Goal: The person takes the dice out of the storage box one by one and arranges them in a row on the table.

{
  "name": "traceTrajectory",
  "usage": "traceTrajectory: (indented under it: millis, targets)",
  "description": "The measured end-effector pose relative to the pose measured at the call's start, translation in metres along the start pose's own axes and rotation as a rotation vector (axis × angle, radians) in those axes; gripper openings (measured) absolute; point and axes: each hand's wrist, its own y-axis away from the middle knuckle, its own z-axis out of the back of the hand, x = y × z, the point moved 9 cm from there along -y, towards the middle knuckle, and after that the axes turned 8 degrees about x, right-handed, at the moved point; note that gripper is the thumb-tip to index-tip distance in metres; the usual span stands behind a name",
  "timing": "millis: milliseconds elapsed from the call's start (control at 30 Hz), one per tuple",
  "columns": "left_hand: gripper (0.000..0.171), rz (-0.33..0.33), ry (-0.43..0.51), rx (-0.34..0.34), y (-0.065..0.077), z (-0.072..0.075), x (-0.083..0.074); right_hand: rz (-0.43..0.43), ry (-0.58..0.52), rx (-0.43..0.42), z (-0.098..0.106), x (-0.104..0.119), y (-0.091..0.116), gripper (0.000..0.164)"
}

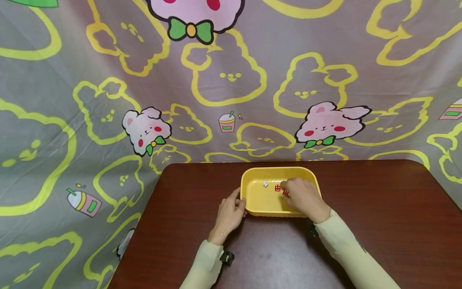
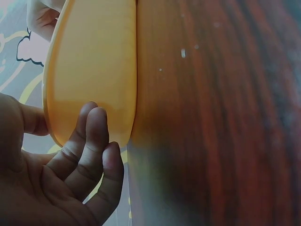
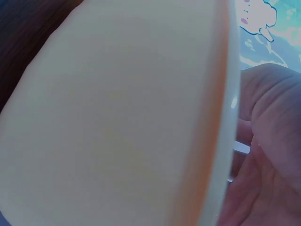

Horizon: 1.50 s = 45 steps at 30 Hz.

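Note:
A yellow plastic basin [image 1: 263,202] stands on the table near its far edge. My left hand [image 1: 230,212] holds its left end, the thumb at the rim and the other fingers [image 2: 96,136] against the outer wall. Over the right side, my right hand [image 1: 304,196] reaches into the basin and pinches a red die [image 1: 285,192] between thumb and fingers, which partly hide it. Just left of these fingers lies another red die [image 1: 277,188]. Farther left is a white die [image 1: 265,184]. In the right wrist view the basin's wall [image 3: 113,113] hides the fingertips of the right hand [image 3: 270,141].
The dark reddish-brown wooden table [image 1: 375,208] extends to both sides of the basin and toward me. Behind it hangs a grey cloth [image 1: 252,132] printed with yellow bear outlines and pink rabbits. Black straps [image 1: 227,258] sit around the wrists over pale sleeves.

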Motion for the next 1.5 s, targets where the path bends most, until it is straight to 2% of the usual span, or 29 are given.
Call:
traceTrajectory:
  millis: [233,400,1000,1500]
  targets:
    - [0.05,-0.003,0.008,-0.001,0.001,0.0,0.001,0.021,-0.003,-0.02,0.004,0.005,0.003,0.021]
    - [0.05,-0.015,0.014,0.0,0.0,0.0,0.0,0.039,-0.006,-0.039,0.009,0.01,0.005,0.01]
    - [0.05,-0.021,0.012,0.006,0.001,-0.001,0.0,0.074,0.0,-0.062,0.018,0.025,0.011,0.015]
    - [0.051,-0.015,0.014,0.0,0.0,-0.001,0.001,0.158,0.001,-0.093,0.024,0.042,0.018,0.011]
